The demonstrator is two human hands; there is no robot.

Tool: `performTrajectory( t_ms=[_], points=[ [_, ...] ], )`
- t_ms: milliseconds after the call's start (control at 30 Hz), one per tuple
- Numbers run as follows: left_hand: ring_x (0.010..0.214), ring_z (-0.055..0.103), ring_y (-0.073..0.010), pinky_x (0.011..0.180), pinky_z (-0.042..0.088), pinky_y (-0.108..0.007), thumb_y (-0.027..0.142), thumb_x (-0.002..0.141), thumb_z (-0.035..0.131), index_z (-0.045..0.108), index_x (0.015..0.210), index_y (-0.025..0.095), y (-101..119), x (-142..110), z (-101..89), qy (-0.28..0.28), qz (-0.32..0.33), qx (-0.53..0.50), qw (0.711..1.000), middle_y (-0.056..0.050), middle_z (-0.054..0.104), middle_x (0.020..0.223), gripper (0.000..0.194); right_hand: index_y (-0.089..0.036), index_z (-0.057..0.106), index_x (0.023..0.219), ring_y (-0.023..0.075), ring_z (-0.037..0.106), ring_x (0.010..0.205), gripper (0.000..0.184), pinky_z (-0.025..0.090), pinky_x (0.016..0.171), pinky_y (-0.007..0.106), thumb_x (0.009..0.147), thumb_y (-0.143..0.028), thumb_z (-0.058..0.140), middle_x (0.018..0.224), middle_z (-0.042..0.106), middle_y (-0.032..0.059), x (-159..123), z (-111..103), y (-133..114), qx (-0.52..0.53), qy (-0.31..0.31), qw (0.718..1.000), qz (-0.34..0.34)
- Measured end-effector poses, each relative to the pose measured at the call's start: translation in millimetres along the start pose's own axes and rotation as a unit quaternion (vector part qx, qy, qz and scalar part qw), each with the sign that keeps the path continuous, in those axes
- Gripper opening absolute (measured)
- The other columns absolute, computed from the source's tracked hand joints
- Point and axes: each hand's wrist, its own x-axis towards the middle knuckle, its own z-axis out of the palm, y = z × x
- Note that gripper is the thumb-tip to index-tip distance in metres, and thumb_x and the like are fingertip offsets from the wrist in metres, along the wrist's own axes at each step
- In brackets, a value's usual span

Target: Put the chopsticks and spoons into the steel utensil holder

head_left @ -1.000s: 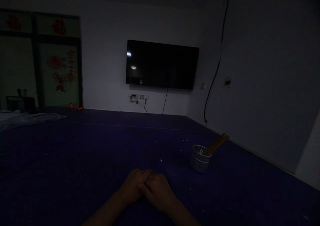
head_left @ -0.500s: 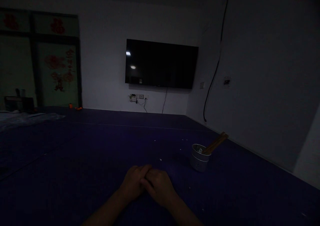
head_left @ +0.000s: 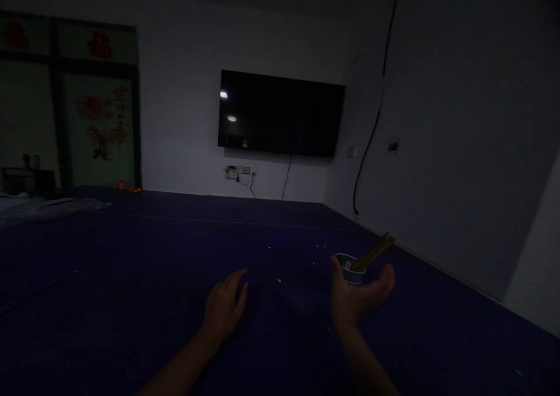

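Note:
A small round metal cup stands on the dark blue surface, right of the middle. Flat wooden sticks lean out of it to the upper right, and something small and whitish shows inside. My right hand is in front of the cup with thumb and fingers spread apart, hiding its lower part; whether it touches the cup I cannot tell. On the left, my left hand is over the blue surface, its fingers loosely apart and holding nothing.
Small white scraps are scattered about the blue surface. Clear plastic sheeting and a dark box lie at the far left. Orange items sit near the door. A television hangs on the back wall; a black cable runs down the right wall.
My hands were clasped together and have come apart. The right one has moved right to the cup and opened; the left has shifted slightly left, its fingers now apart.

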Motion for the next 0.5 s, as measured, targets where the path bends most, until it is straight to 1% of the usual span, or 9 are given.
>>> performTrajectory(
  t_ms=[67, 133, 200, 267, 333, 433, 500],
  points=[
    [0.085, 0.065, -0.0166, 0.079, 0.051, -0.032, 0.036, 0.091, 0.033, 0.054, 0.119, 0.021, 0, 0, -0.4, -0.004, -0.003, -0.002, 1.000, -0.006, 0.069, 0.097, 0.038, -0.008, 0.014, 0.143, 0.0381, 0.024, 0.133, 0.107, 0.026, 0.103, 0.057, 0.065, -0.059, 0.067, 0.142, 0.026, 0.0277, 1, 5, 14, -0.025, -0.004, 0.999, 0.020],
    [0.084, 0.065, -0.0163, 0.080, 0.051, -0.032, 0.036, 0.091, 0.032, 0.054, 0.119, 0.021, 0, 0, -0.4, -0.007, -0.007, -0.003, 1.000, -0.006, 0.069, 0.096, 0.038, -0.007, 0.010, 0.144, 0.0395, 0.022, 0.134, 0.115, 0.026, 0.103, 0.057, 0.062, -0.062, 0.068, 0.145, 0.022, 0.0284, -1, 11, 29, -0.042, -0.018, 0.998, 0.052],
    [0.083, 0.065, -0.0160, 0.080, 0.050, -0.031, 0.037, 0.091, 0.033, 0.053, 0.119, 0.022, 0, 0, -0.1, -0.010, -0.010, -0.004, 1.000, -0.005, 0.069, 0.095, 0.038, -0.004, 0.011, 0.144, 0.0400, 0.024, 0.133, 0.119, 0.027, 0.103, 0.055, 0.059, -0.064, 0.069, 0.143, 0.024, 0.0298, -5, 18, 44, -0.043, -0.038, 0.994, 0.093],
    [0.081, 0.065, -0.0158, 0.080, 0.050, -0.031, 0.037, 0.091, 0.032, 0.053, 0.119, 0.023, -1, 0, 0.7, -0.014, -0.015, -0.003, 1.000, -0.005, 0.069, 0.094, 0.038, -0.001, 0.013, 0.143, 0.0426, 0.029, 0.129, 0.123, 0.029, 0.100, 0.056, 0.055, -0.065, 0.069, 0.139, 0.030, 0.0330, -9, 25, 57, -0.044, -0.076, 0.987, 0.136],
    [0.080, 0.065, -0.0159, 0.079, 0.050, -0.031, 0.037, 0.091, 0.032, 0.053, 0.120, 0.022, -2, 0, 1.7, -0.016, -0.018, -0.001, 1.000, -0.005, 0.069, 0.092, 0.038, -0.001, 0.017, 0.143, 0.0437, 0.034, 0.126, 0.121, 0.032, 0.097, 0.057, 0.054, -0.064, 0.070, 0.135, 0.035, 0.0336, -12, 29, 67, -0.043, -0.101, 0.981, 0.157],
    [0.079, 0.065, -0.0156, 0.078, 0.050, -0.031, 0.036, 0.091, 0.032, 0.054, 0.119, 0.022, -3, 1, 2.7, -0.013, -0.015, -0.002, 1.000, -0.005, 0.069, 0.092, 0.038, -0.004, 0.025, 0.141, 0.0436, 0.037, 0.123, 0.114, 0.034, 0.095, 0.058, 0.055, -0.063, 0.070, 0.133, 0.039, 0.0326, -12, 31, 74, -0.046, -0.108, 0.979, 0.164],
    [0.078, 0.065, -0.0151, 0.077, 0.051, -0.030, 0.036, 0.091, 0.033, 0.054, 0.118, 0.022, -3, 1, 2.8, -0.014, -0.011, -0.005, 1.000, -0.004, 0.069, 0.092, 0.037, -0.004, 0.031, 0.138, 0.0427, 0.040, 0.121, 0.108, 0.035, 0.094, 0.055, 0.055, -0.062, 0.069, 0.130, 0.043, 0.0313, -11, 32, 75, -0.046, -0.114, 0.978, 0.168]
  ],
)
